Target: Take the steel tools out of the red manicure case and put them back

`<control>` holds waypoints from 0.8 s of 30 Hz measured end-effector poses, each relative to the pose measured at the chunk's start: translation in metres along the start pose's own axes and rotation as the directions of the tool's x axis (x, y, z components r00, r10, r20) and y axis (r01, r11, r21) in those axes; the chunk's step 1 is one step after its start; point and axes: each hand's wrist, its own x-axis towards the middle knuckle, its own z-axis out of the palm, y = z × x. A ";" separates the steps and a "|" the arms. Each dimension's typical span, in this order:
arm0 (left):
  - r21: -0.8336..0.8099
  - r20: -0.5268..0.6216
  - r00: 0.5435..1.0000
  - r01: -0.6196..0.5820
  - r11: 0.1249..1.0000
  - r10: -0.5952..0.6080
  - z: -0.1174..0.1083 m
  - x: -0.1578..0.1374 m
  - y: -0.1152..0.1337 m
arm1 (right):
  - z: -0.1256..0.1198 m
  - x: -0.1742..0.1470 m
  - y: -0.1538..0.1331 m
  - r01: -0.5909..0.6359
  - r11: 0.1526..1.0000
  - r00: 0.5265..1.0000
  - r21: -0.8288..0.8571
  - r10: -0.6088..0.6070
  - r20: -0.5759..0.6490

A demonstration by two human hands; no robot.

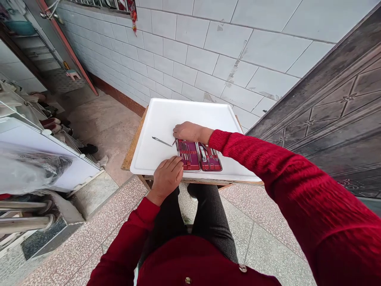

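An unfolded manicure case [194, 162] with a dark red lining lies on a white tray [143, 163]. Several slim metal tools sit in its left half; nail clippers [203, 154] and more tools fill the right half. My left hand [167, 176] has its fingers together at the case's left edge, thumb by the near corner. My right hand [189, 131] is over the far left edge, fingers curled down; a thin dark piece shows under the fingertips, its kind unclear. Left of it, a thin metal tool [161, 141] lies loose on the tray.
The tray rests on a wooden table [131, 155] against a white tiled wall [196, 51]. A dark patterned metal door [333, 107] stands at the right. Shoes [52, 124] sit on a rack at the left, near a white panel [44, 151].
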 end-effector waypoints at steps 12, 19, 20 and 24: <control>-0.012 -0.016 1.000 -0.016 1.000 0.016 0.000 0.001 -0.001 | 0.005 0.006 0.014 0.098 0.995 0.995 0.028 -0.098 -0.001; -0.033 0.013 1.000 0.008 0.999 -0.007 0.001 0.000 -0.001 | 0.005 0.003 0.015 0.009 1.000 0.999 0.020 -0.009 -0.042; -0.023 0.007 1.000 0.003 1.000 -0.003 0.001 0.000 -0.001 | 0.005 0.002 0.015 0.002 0.999 0.999 0.037 0.000 -0.045; -0.003 -0.013 1.000 -0.013 1.000 0.013 0.000 0.000 0.000 | 0.010 -0.007 0.015 -0.097 0.966 0.984 0.241 0.129 -0.120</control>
